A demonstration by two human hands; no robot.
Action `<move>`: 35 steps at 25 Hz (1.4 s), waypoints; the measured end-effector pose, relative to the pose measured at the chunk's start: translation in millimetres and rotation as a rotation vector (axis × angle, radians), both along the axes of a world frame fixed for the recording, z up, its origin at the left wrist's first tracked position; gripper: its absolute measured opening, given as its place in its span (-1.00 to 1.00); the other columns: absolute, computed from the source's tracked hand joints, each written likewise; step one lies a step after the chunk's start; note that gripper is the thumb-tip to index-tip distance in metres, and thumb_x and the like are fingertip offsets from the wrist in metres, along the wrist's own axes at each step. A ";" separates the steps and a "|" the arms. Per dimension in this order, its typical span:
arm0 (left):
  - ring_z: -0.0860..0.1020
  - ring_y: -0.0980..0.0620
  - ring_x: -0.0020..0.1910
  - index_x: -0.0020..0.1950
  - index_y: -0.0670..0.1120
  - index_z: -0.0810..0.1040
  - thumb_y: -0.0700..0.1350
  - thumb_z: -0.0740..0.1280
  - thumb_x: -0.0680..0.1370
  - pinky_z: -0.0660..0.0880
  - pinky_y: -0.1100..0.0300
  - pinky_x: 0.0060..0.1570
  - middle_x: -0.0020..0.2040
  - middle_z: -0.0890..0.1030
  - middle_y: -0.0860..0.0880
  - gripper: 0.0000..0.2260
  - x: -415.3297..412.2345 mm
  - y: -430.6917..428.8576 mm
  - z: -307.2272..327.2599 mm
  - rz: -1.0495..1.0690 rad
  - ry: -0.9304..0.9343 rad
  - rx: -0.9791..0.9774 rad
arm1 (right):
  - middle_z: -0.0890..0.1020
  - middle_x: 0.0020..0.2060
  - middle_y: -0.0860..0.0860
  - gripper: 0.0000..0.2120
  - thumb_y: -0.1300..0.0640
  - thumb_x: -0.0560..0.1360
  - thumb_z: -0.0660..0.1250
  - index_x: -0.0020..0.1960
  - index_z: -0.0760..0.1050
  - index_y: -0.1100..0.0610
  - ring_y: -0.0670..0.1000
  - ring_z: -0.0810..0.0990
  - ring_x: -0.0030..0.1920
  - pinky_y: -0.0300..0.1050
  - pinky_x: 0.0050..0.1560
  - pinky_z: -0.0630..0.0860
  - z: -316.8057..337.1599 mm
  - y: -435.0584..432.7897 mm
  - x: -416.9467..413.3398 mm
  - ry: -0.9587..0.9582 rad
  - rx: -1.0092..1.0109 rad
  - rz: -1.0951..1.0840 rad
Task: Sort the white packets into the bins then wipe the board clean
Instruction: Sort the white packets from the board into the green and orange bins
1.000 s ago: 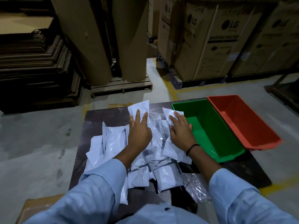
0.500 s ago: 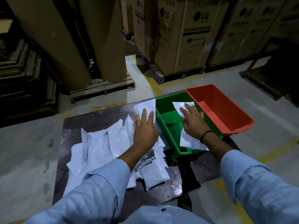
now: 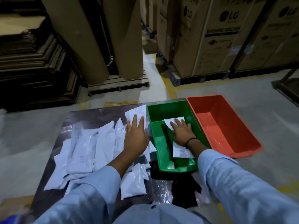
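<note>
We are pressing a packet inside the green bin with our right hand, fingers straight. Our left hand, fingers spread, is resting on the pile left of that bin, on the worktop.

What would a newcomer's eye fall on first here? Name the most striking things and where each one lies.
The bright green bin and red bin stand side by side on the right. The right hand presses a white packet flat inside the green bin, while the left hand rests on the pile of white packets spread across the dark board.
</note>
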State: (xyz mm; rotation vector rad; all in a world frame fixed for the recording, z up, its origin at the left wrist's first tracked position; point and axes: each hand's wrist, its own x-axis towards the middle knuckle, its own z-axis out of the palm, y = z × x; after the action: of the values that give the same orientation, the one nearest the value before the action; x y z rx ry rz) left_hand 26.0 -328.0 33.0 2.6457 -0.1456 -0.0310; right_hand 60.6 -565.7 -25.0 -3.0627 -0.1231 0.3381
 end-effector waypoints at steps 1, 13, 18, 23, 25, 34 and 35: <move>-0.04 -0.32 0.62 0.65 -0.02 0.12 -0.16 0.15 0.65 0.08 -0.18 0.58 0.67 0.00 -0.10 -0.45 -2.6 -5.4 0.2 0.023 -0.004 0.006 | 0.13 0.56 0.09 -0.44 0.11 0.56 0.13 0.54 0.13 0.02 0.26 0.07 0.53 0.29 0.42 0.12 -6.8 -3.6 4.2 0.014 -0.004 0.011; -0.01 -0.31 0.62 0.63 -0.07 0.18 -0.20 0.17 0.62 0.08 -0.18 0.58 0.66 0.06 -0.14 -0.45 -10.7 -55.4 -1.0 0.175 -0.045 0.007 | -0.18 0.57 0.23 -0.32 -0.18 0.63 -0.02 0.60 -0.14 0.13 0.35 -0.22 0.54 0.25 0.53 -0.20 -64.8 -24.1 3.3 0.112 -0.011 0.126; 0.00 -0.33 0.62 0.63 -0.06 0.17 -0.18 0.12 0.61 0.10 -0.19 0.58 0.66 0.06 -0.14 -0.44 -1.6 -61.9 4.2 0.114 -0.085 0.045 | -0.19 0.57 0.22 -0.29 -0.24 0.62 -0.04 0.60 -0.14 0.12 0.34 -0.24 0.54 0.23 0.53 -0.22 -62.6 -22.3 6.7 0.134 0.027 0.098; -0.05 -0.35 0.61 0.65 -0.06 0.13 -0.20 0.19 0.62 0.21 -0.23 0.52 0.67 0.02 -0.12 -0.41 14.1 -83.7 14.9 0.021 -0.071 0.026 | 0.14 0.55 0.20 -0.49 -0.03 0.64 0.08 0.53 0.20 0.14 0.24 0.06 0.55 0.15 0.55 -0.01 -20.7 -18.6 20.5 -0.116 0.377 -0.018; -0.06 -0.35 0.61 0.65 -0.06 0.11 -0.20 0.21 0.61 0.24 -0.22 0.50 0.67 0.00 -0.12 -0.39 16.9 -94.1 14.2 -0.004 -0.055 0.019 | 0.25 0.53 0.15 -0.56 0.07 0.62 0.15 0.49 0.32 0.13 0.17 0.18 0.53 0.11 0.54 0.11 5.5 -23.2 26.8 -0.266 0.605 -0.060; -0.16 -0.43 0.59 0.66 -0.10 -0.04 -0.16 0.18 0.62 0.00 -0.27 0.56 0.66 -0.16 -0.16 -0.35 13.8 -142.5 -47.8 -0.163 0.129 0.221 | 0.50 0.36 0.15 -0.66 0.15 0.60 0.19 0.33 0.50 0.19 0.06 0.41 0.40 -0.23 0.40 0.25 85.5 -62.2 20.0 -0.675 0.869 -0.143; -0.15 -0.45 0.58 0.66 -0.12 -0.04 -0.18 0.15 0.62 0.00 -0.29 0.56 0.66 -0.17 -0.19 -0.36 13.0 -143.0 -58.1 -0.175 0.142 0.262 | 0.50 0.36 0.14 -0.66 0.16 0.60 0.20 0.33 0.50 0.19 0.05 0.41 0.40 -0.27 0.39 0.24 84.7 -66.2 15.9 -0.673 0.853 -0.127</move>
State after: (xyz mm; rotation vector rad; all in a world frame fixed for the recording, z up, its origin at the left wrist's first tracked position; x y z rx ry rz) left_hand 38.9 -471.0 -25.1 2.8708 -0.3462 -0.3155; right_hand 76.5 -631.9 59.8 -2.1883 -0.0695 -0.6057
